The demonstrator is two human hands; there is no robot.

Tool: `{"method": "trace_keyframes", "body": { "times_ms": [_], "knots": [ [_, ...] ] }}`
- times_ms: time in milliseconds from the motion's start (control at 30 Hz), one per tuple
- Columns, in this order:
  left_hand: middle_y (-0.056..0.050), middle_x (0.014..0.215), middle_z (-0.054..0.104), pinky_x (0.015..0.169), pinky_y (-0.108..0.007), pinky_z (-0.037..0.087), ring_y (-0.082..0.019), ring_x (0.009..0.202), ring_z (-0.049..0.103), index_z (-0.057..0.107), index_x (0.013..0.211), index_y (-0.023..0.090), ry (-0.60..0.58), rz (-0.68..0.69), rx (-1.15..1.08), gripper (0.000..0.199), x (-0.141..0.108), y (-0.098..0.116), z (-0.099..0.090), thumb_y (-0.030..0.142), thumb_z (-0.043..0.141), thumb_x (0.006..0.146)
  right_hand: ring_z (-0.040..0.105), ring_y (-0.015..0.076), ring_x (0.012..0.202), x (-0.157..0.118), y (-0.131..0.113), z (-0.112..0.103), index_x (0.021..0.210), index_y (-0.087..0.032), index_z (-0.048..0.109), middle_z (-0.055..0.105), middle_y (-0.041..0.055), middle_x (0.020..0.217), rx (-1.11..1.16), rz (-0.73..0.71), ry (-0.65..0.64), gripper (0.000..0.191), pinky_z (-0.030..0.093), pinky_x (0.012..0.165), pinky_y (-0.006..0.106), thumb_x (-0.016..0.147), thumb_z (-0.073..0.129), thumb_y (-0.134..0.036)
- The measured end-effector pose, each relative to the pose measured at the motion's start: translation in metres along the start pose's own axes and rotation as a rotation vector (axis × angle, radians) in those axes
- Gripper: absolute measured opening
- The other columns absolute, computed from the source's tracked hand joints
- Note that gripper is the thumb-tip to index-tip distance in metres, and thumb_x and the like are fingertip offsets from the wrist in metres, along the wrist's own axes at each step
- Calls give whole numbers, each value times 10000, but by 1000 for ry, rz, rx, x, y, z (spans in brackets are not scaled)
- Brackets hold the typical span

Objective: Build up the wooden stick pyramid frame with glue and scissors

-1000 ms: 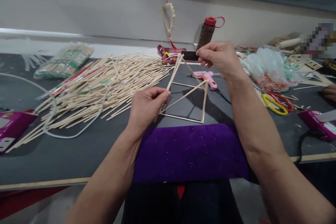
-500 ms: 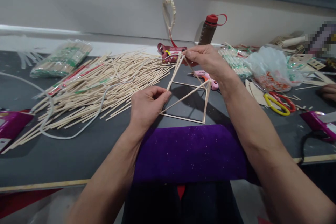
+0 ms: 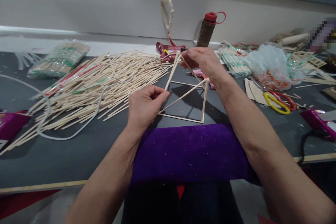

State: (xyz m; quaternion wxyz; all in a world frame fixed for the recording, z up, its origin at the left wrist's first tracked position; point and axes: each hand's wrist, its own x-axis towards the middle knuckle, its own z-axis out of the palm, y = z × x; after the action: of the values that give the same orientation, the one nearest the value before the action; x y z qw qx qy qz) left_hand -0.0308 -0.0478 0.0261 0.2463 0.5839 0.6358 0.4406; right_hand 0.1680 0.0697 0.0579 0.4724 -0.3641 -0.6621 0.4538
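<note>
A frame of thin wooden sticks stands on the grey table, with a square-looking base and slanting sticks that meet at raised corners. My left hand pinches a slanting stick low on the frame's left side between thumb and fingers. Just right of the upper left tip, my right hand hovers with curled fingers and the thumb apart from them, seemingly holding nothing. Partly hidden behind that hand and the sticks lies a pink glue gun.
Loose sticks are heaped on the left, crossed by a white cord. Behind are a packed stick bundle and a red-capped bottle. To the right lie scissors and a plastic bag. Purple cloth covers the front edge.
My right hand has let go of the frame's upper left tip and moved slightly right, its fingers loosening. My left hand keeps its pinch. A person's hand at the far right has left view.
</note>
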Motion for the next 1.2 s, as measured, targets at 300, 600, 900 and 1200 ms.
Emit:
{"method": "trace_keyframes", "body": {
  "times_ms": [300, 600, 900, 1200],
  "knots": [
    [21, 626, 695, 548, -259, 392, -113, 560, 567, 766, 737, 205, 19, 21, 2, 76, 1, -3, 1, 276, 745, 751, 635, 87, 649, 3, 2, 7, 755, -160, 714, 673, 11, 692, -21, -81, 3, 412, 526, 635, 210, 865, 714, -557],
    [19, 615, 667, 497, -248, 359, -111, 543, 533, 747, 739, 196, 8, 31, -29, 112, 2, -9, 5, 308, 749, 747, 585, 64, 573, 4, 1, 10, 754, -145, 718, 669, 6, 655, -27, -48, 28, 340, 499, 588, 198, 871, 746, -463],
    [16, 610, 649, 505, -256, 359, -116, 551, 522, 729, 724, 189, 17, 58, -27, 114, 2, -11, 8, 301, 742, 743, 564, 68, 564, 2, 2, 8, 786, -154, 720, 663, 2, 650, 26, 11, -3, 372, 454, 526, 185, 822, 780, -520],
    [25, 590, 634, 505, -260, 348, -111, 536, 506, 710, 700, 194, 38, 70, 30, 119, 4, -11, 7, 301, 735, 747, 598, 70, 603, 5, 7, 5, 814, -157, 723, 676, 4, 683, 80, 44, -46, 442, 486, 570, 179, 741, 821, -582]
  ]
}}
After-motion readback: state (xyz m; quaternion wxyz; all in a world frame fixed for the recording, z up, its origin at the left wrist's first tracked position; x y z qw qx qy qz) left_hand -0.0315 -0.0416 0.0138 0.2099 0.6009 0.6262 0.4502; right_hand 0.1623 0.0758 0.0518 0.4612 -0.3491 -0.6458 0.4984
